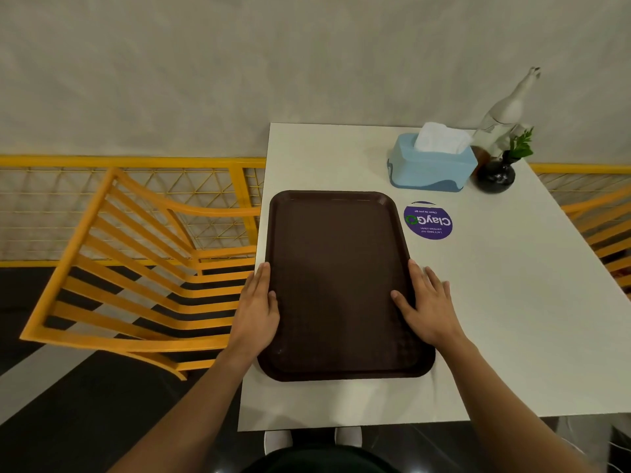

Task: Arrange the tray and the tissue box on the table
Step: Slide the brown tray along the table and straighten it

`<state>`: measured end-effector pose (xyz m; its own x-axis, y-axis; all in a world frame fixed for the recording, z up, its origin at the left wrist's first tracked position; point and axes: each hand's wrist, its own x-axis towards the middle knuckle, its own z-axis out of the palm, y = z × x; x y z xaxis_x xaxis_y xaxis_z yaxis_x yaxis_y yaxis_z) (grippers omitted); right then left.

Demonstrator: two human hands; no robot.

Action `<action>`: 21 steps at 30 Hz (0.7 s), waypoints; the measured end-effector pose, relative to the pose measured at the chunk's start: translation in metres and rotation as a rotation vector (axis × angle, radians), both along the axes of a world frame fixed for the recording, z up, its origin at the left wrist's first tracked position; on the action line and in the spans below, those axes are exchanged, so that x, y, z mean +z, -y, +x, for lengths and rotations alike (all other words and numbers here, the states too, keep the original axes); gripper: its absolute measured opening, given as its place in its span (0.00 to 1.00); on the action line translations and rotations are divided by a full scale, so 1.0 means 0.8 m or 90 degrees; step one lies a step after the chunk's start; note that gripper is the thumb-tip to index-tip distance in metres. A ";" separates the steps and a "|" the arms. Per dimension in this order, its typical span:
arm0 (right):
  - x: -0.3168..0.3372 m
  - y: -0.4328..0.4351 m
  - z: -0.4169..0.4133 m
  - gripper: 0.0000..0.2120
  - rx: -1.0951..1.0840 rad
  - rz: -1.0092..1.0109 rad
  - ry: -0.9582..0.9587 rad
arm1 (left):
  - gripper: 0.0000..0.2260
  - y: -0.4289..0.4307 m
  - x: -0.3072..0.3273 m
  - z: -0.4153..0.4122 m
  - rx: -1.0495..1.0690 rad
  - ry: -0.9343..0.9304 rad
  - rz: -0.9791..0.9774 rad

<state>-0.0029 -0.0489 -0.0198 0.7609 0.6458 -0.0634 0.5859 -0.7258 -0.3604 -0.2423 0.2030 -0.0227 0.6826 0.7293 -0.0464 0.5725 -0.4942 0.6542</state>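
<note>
A dark brown tray [338, 268] lies flat on the left half of the white table [505, 302], its long side running away from me. My left hand [257, 308] grips the tray's left rim, thumb on top. My right hand [426, 308] holds the right rim, thumb inside the tray and fingers spread on the table. A light blue tissue box [431, 167] with a white tissue sticking up stands at the far side of the table, beyond the tray's right corner.
A round purple sticker [428, 221] is on the table between tray and box. A dark vase with green leaves [495, 175] and a clear bottle [505, 110] stand right of the box. Yellow slatted chairs [136, 268] flank the table; a yellow rail runs behind.
</note>
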 end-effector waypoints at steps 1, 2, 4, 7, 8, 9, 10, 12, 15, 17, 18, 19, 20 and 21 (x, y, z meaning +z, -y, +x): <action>0.001 0.000 -0.001 0.36 -0.001 -0.001 -0.001 | 0.27 0.000 0.000 0.000 -0.001 -0.001 0.001; 0.001 0.001 -0.002 0.36 -0.002 -0.001 -0.002 | 0.27 0.000 0.000 0.000 -0.003 -0.001 0.002; 0.002 0.004 -0.004 0.36 -0.005 0.000 -0.005 | 0.27 0.002 -0.001 0.000 -0.009 -0.003 0.006; 0.005 0.006 -0.005 0.36 -0.005 -0.005 -0.005 | 0.27 0.004 0.000 0.001 -0.012 -0.004 0.004; 0.006 0.006 -0.005 0.36 -0.005 -0.008 -0.005 | 0.26 0.004 0.001 0.001 -0.013 -0.004 0.004; 0.008 0.005 -0.004 0.36 -0.005 -0.010 -0.007 | 0.26 0.005 0.001 0.001 -0.013 -0.004 0.004; 0.009 0.005 -0.005 0.36 -0.006 -0.013 -0.009 | 0.26 0.005 0.002 0.001 -0.012 -0.004 0.004; 0.010 0.004 -0.005 0.36 -0.006 -0.017 -0.010 | 0.26 0.005 0.002 0.001 -0.013 -0.003 0.006; 0.011 0.004 -0.007 0.36 -0.007 -0.016 -0.008 | 0.27 0.005 0.002 0.001 -0.015 -0.004 -0.001; 0.012 0.004 -0.007 0.36 -0.006 -0.013 -0.009 | 0.27 0.005 0.004 0.000 -0.011 -0.004 -0.017; 0.012 0.004 -0.007 0.37 -0.007 -0.010 -0.013 | 0.27 0.004 0.005 0.000 -0.008 -0.003 -0.028; 0.013 0.004 -0.006 0.37 -0.010 -0.005 -0.020 | 0.27 0.004 0.008 -0.001 -0.007 0.000 -0.042; 0.014 0.004 -0.006 0.38 -0.016 0.003 -0.028 | 0.27 0.003 0.011 -0.002 -0.009 0.005 -0.057; 0.016 0.004 -0.007 0.38 -0.025 0.019 -0.039 | 0.28 0.002 0.014 -0.003 -0.015 0.014 -0.074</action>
<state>-0.0081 -0.0520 -0.0073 0.7806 0.6184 -0.0914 0.5339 -0.7356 -0.4169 -0.2448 0.2016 -0.0116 0.7018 0.7032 -0.1139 0.5459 -0.4282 0.7201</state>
